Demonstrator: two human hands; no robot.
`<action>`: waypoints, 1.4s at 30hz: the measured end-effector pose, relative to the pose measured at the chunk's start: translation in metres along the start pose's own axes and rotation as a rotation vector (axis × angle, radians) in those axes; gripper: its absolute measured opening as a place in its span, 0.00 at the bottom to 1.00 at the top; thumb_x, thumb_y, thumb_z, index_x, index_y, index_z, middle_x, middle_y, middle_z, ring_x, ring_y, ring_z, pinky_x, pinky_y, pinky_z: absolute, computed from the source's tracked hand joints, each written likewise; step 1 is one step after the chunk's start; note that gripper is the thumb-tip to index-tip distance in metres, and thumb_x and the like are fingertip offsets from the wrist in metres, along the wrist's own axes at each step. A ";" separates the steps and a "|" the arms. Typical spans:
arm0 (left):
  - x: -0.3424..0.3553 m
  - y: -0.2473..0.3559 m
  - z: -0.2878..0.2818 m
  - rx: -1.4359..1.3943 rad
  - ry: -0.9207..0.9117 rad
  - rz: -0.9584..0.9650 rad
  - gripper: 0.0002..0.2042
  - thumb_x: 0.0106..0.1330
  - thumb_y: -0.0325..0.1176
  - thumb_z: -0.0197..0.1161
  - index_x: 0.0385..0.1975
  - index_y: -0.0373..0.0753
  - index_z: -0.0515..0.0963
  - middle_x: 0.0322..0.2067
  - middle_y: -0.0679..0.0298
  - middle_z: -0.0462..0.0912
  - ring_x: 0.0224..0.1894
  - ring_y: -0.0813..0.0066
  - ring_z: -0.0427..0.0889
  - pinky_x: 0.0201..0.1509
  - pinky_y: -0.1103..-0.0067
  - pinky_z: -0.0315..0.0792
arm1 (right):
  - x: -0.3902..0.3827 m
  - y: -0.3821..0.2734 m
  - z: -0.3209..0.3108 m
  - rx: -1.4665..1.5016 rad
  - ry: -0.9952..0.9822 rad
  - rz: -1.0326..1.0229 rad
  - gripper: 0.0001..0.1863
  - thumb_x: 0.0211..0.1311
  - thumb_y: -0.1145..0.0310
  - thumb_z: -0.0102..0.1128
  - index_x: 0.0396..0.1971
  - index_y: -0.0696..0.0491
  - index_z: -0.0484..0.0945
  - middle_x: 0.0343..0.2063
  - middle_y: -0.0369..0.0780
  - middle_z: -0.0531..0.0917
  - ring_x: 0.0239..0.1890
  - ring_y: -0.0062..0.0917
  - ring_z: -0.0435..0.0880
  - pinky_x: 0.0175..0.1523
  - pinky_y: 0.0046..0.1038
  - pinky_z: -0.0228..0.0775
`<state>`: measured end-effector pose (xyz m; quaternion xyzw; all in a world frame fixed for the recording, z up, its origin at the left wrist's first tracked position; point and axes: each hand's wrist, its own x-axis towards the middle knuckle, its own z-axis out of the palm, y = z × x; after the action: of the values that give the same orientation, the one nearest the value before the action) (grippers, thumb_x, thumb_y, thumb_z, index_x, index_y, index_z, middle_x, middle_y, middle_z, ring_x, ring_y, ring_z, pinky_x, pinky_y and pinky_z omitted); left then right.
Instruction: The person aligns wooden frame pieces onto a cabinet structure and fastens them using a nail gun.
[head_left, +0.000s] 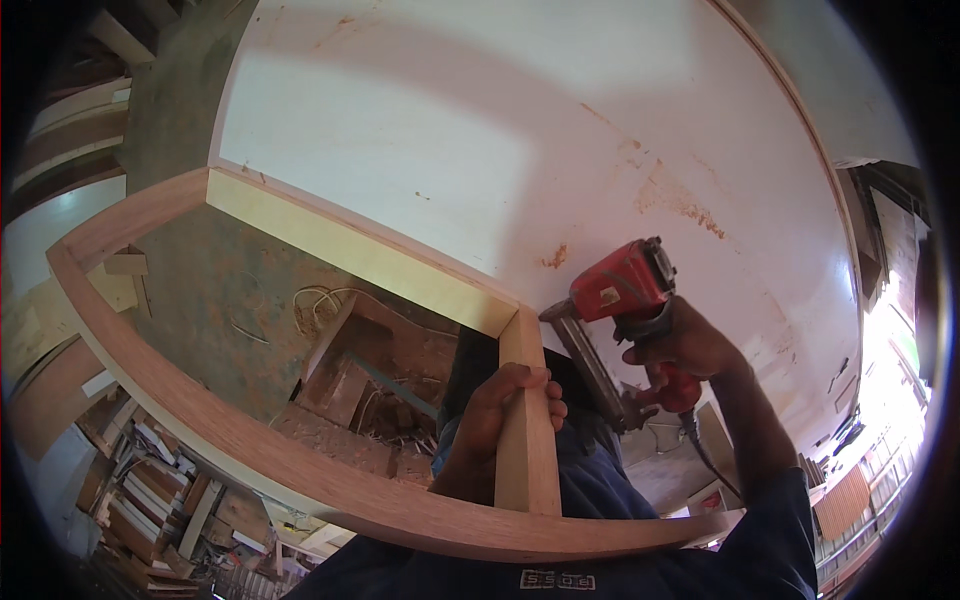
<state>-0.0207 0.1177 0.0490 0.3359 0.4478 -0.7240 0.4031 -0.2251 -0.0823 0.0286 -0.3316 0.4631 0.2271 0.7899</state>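
My left hand is wrapped round a short wooden crosspiece of a wooden frame. The crosspiece runs from the frame's near rail to the edge of a white-topped table. In my right hand is a red nail gun, gripped by its handle. Its nose sits beside the far end of the crosspiece, by the table edge; whether the two touch, I cannot tell. A hose hangs from the gun's handle. The frame's far rail lies along the table edge.
The large white tabletop carries brown dust smears. Below the frame, a wooden box with scraps stands on the dusty floor, near a coiled pale cord. Stacked wood offcuts lie at the lower left, and boards lean at the far left.
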 end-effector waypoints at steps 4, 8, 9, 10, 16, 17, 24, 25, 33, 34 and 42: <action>0.000 0.000 0.001 0.009 0.017 0.010 0.16 0.62 0.37 0.68 0.44 0.35 0.74 0.36 0.59 0.79 0.35 0.67 0.83 0.40 0.73 0.82 | 0.000 -0.031 -0.004 -0.178 0.002 -0.032 0.19 0.56 0.77 0.69 0.47 0.68 0.81 0.15 0.38 0.81 0.17 0.19 0.82 0.24 0.25 0.76; 0.000 0.000 0.003 0.042 0.030 0.022 0.16 0.62 0.37 0.68 0.43 0.35 0.74 0.35 0.59 0.79 0.35 0.68 0.83 0.40 0.73 0.82 | 0.011 -0.047 -0.004 -0.268 -0.025 0.032 0.19 0.55 0.75 0.69 0.46 0.69 0.83 0.15 0.39 0.81 0.18 0.19 0.82 0.25 0.24 0.75; 0.000 0.000 0.003 0.039 0.032 0.024 0.16 0.62 0.37 0.68 0.43 0.35 0.74 0.35 0.59 0.79 0.35 0.68 0.83 0.40 0.73 0.82 | 0.016 -0.049 -0.006 -0.269 -0.028 0.033 0.19 0.55 0.75 0.69 0.46 0.69 0.83 0.15 0.39 0.81 0.18 0.19 0.82 0.25 0.24 0.75; 0.001 -0.001 0.004 0.046 0.042 0.022 0.16 0.63 0.38 0.67 0.44 0.36 0.74 0.36 0.60 0.79 0.34 0.69 0.83 0.38 0.73 0.82 | 0.019 -0.050 -0.009 -0.316 -0.045 -0.018 0.20 0.55 0.74 0.70 0.46 0.69 0.83 0.15 0.38 0.80 0.17 0.19 0.82 0.26 0.24 0.75; -0.001 -0.001 0.010 0.055 0.086 0.027 0.15 0.63 0.38 0.65 0.44 0.37 0.74 0.36 0.60 0.79 0.32 0.70 0.83 0.36 0.73 0.81 | 0.027 -0.066 -0.012 -0.392 -0.107 0.018 0.13 0.52 0.80 0.69 0.38 0.64 0.79 0.20 0.39 0.83 0.17 0.21 0.84 0.23 0.24 0.78; -0.002 -0.001 0.011 0.049 0.095 0.031 0.15 0.63 0.37 0.65 0.44 0.36 0.74 0.36 0.59 0.79 0.32 0.69 0.83 0.36 0.73 0.81 | 0.026 -0.070 -0.010 -0.408 -0.115 0.062 0.13 0.52 0.80 0.70 0.37 0.64 0.79 0.19 0.39 0.82 0.17 0.21 0.83 0.24 0.24 0.78; -0.001 -0.001 0.002 0.059 0.026 0.049 0.17 0.61 0.38 0.69 0.44 0.36 0.74 0.36 0.58 0.81 0.36 0.67 0.84 0.42 0.71 0.82 | 0.027 -0.074 -0.004 -0.467 -0.087 0.066 0.11 0.52 0.79 0.69 0.35 0.61 0.77 0.15 0.38 0.81 0.16 0.22 0.83 0.24 0.25 0.76; 0.000 -0.001 0.002 0.064 0.022 0.041 0.18 0.61 0.39 0.70 0.44 0.36 0.74 0.37 0.58 0.81 0.36 0.67 0.84 0.42 0.71 0.82 | 0.025 -0.076 -0.003 -0.463 -0.090 0.080 0.11 0.52 0.79 0.70 0.34 0.61 0.77 0.15 0.38 0.81 0.16 0.22 0.83 0.24 0.26 0.76; 0.001 -0.002 0.009 0.118 0.082 0.054 0.15 0.64 0.38 0.64 0.44 0.36 0.74 0.36 0.58 0.80 0.32 0.67 0.84 0.36 0.72 0.82 | 0.026 -0.080 -0.005 -0.528 -0.107 0.091 0.20 0.53 0.76 0.69 0.46 0.66 0.81 0.18 0.40 0.82 0.18 0.22 0.84 0.25 0.24 0.78; 0.000 -0.002 0.010 0.109 0.084 0.059 0.15 0.64 0.38 0.64 0.44 0.36 0.74 0.36 0.58 0.80 0.32 0.67 0.84 0.36 0.72 0.82 | 0.025 -0.083 -0.001 -0.541 -0.100 0.090 0.19 0.53 0.76 0.69 0.46 0.66 0.81 0.20 0.41 0.83 0.19 0.23 0.85 0.25 0.25 0.79; -0.002 -0.001 0.009 0.086 0.068 0.017 0.20 0.60 0.39 0.70 0.45 0.36 0.72 0.35 0.60 0.80 0.34 0.67 0.84 0.40 0.72 0.81 | 0.029 -0.065 -0.006 -0.549 -0.106 -0.010 0.17 0.55 0.76 0.67 0.45 0.66 0.79 0.26 0.43 0.84 0.21 0.24 0.86 0.25 0.25 0.83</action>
<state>-0.0213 0.1102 0.0545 0.3811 0.4270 -0.7274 0.3787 -0.1717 -0.1293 0.0215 -0.5232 0.3403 0.3571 0.6949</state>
